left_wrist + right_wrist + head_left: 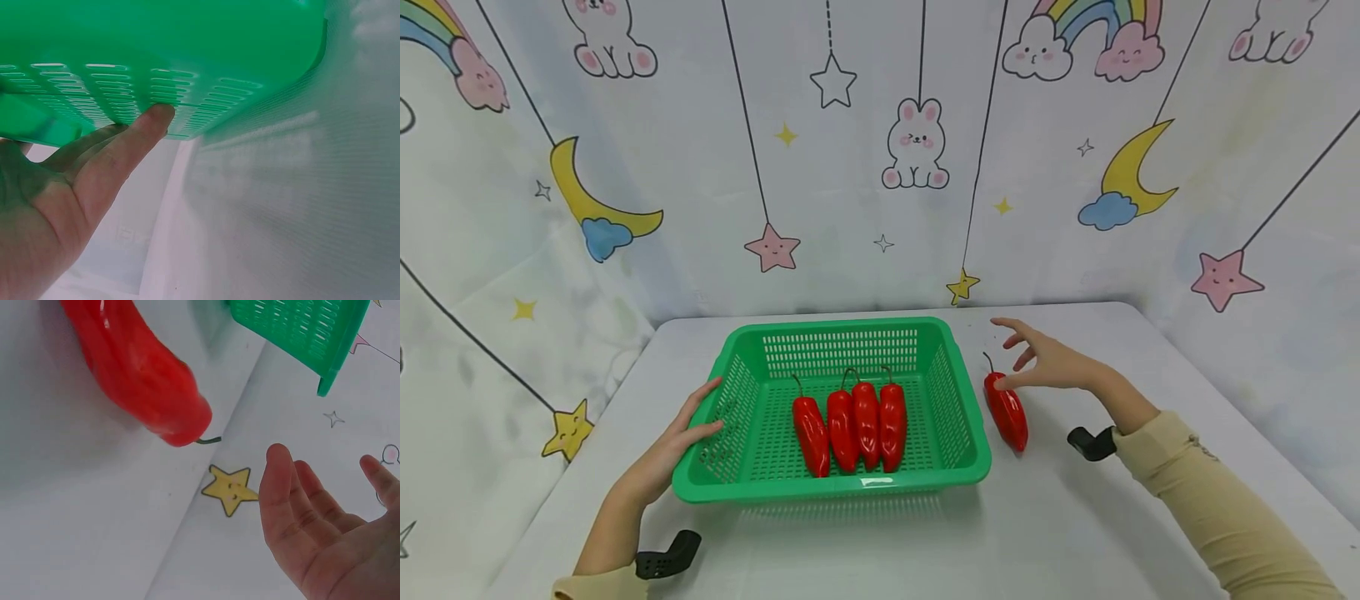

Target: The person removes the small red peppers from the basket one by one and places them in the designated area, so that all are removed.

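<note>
A green plastic basket (850, 481) with slotted walls stands on the white table and contains several glossy red chili peppers (810, 436). My left hand (673, 437) lies along the basket's left side, fingertips at the rim. In the left wrist view, straight fingers of this hand (81, 194) press against the slotted green wall. Right of the basket, one more red chili pepper (1011, 421) rests on the table, its thin stem pointing away. Close over its stem end, my right hand (1052, 362) has spread, slightly bent fingers and holds nothing; the right wrist view shows a gap between pepper and fingers.
The white table (880, 558) runs back to a cloth backdrop (850, 183) printed with stars, moons and rabbits, which also rises at both sides. Black wrist devices (668, 556) are worn on both arms, below beige sleeves (1225, 508).
</note>
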The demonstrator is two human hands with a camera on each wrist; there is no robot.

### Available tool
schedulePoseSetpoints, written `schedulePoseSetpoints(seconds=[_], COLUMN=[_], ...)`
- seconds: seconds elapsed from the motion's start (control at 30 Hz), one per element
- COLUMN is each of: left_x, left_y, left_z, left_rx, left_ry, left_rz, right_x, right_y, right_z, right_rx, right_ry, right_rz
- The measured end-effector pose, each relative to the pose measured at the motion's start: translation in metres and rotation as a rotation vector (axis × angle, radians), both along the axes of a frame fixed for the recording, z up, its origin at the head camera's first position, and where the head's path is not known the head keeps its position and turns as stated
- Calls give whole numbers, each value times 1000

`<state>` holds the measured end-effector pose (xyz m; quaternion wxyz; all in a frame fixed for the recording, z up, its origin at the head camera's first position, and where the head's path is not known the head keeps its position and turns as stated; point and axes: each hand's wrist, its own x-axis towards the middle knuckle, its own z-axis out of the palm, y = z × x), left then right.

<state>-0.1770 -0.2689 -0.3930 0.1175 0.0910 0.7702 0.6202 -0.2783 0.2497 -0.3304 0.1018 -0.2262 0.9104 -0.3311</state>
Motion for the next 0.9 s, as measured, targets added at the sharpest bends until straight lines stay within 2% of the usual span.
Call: schedulePoseSetpoints(seconds=[0.3, 0.53, 0.9], left_x=[-1, -2, -1], left_y=[1, 2, -1], left_z=[-1, -2, -1], left_rx=[-52, -37, -27], left_ry=[32, 18, 21], left_rz=[6, 6, 4], right_x=[-1, -1, -4], right_y=[-14, -28, -59], right_z=[13, 17, 27], right_rx=[-7, -24, -72], right_ry=[5, 14, 85], right_rz=[11, 28, 94])
